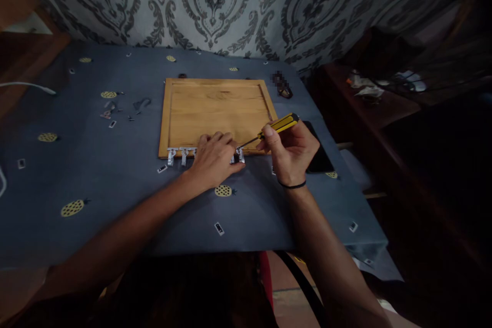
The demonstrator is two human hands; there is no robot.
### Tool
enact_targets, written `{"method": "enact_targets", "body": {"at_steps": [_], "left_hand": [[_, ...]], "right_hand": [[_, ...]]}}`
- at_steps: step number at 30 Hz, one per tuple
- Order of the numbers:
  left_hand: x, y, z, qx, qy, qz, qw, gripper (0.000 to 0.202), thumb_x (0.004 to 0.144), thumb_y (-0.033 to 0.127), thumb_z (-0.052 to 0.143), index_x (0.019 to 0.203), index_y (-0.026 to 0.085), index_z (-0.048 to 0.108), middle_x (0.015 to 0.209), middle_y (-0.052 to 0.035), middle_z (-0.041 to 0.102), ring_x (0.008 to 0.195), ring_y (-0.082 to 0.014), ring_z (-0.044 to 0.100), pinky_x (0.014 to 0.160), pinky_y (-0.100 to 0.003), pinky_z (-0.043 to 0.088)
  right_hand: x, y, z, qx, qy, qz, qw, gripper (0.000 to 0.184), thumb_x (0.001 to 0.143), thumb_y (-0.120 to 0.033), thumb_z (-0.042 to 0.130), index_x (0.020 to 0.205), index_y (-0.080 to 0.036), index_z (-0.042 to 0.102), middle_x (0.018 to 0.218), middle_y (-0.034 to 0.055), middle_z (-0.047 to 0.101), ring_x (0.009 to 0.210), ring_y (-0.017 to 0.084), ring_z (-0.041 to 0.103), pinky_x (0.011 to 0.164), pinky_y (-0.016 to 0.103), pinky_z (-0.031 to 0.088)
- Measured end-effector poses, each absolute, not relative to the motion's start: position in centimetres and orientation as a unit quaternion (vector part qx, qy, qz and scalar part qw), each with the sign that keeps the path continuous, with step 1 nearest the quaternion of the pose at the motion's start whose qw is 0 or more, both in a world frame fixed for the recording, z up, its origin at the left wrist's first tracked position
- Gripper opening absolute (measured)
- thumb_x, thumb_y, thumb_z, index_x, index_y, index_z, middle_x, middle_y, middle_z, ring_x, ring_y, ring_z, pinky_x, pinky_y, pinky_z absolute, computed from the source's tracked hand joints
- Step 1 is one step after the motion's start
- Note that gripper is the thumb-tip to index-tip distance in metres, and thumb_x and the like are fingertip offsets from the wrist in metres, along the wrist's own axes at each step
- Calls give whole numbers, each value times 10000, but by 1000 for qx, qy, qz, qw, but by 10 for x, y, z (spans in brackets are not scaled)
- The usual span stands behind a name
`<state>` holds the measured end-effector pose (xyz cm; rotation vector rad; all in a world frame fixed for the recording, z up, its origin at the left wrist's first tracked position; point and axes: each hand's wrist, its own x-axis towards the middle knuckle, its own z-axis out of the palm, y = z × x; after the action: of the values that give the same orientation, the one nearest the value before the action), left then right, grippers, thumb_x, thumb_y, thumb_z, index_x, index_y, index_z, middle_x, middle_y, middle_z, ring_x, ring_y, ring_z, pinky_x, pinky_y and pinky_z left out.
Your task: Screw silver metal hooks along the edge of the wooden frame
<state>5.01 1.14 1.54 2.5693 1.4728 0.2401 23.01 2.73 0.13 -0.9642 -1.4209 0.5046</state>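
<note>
A wooden board with a raised frame [219, 113] lies flat on the table. Along its near edge runs a row of silver metal hooks [171, 157], partly covered by my hand. My left hand [215, 159] is closed over the hooks and the board's near edge, its thumb pointing right below the edge. In my right hand [294, 151] is a yellow-and-black screwdriver [283, 123], held tilted by its handle. The screwdriver's tip meets the hook at the right end of the row, just beside my left fingers. Whether it sits in a screw is too small to tell.
Loose metal pieces [142, 104] and small screws lie left of the board. A black phone [323, 159] is partly behind my right hand. A dark looped object [284, 91] rests beyond the board's right corner. A white cable [33, 85] enters at left; a patterned curtain [215, 5] hangs behind.
</note>
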Motion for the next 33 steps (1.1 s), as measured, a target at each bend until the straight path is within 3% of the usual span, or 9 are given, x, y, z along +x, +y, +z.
{"method": "enact_targets", "body": {"at_steps": [11,15,20,29,33], "left_hand": [[50,11,20,861,495,60,96,405,1034,469,724,1267,139,732,1303,-124,719,1288,-336,629,1012,-461,454],[50,11,20,862,494,64,95,389,1029,470,734,1251,151,738,1290,-124,725,1276,-332,634,1009,-448,449],[49,11,19,862,493,67,100,390,1025,473,740,1249,154,734,1284,-125,727,1273,-334,636,1002,-452,453],[48,11,13,865,486,90,88,348,1019,452,742,1214,163,737,1246,-122,732,1232,-327,632,973,-444,443],[48,12,13,863,489,89,90,352,1024,450,736,1225,161,738,1245,-119,724,1244,-326,624,978,-440,437]], "right_hand": [[228,27,4,-431,-616,243,613,394,846,-605,862,845,-250,693,695,-43,650,474,102,601,447,247,539],[231,25,9,-428,-614,287,598,383,800,-563,917,890,-238,735,722,-45,682,503,110,656,478,245,561],[235,23,14,-430,-627,314,569,446,860,-642,836,1001,-223,780,739,-18,729,560,139,715,552,277,617],[231,28,6,-456,-603,223,614,501,698,-603,965,721,-244,616,619,-78,585,443,89,551,403,231,462],[227,27,5,-465,-575,171,651,524,765,-674,889,735,-253,578,616,-75,573,439,96,549,401,242,453]]}}
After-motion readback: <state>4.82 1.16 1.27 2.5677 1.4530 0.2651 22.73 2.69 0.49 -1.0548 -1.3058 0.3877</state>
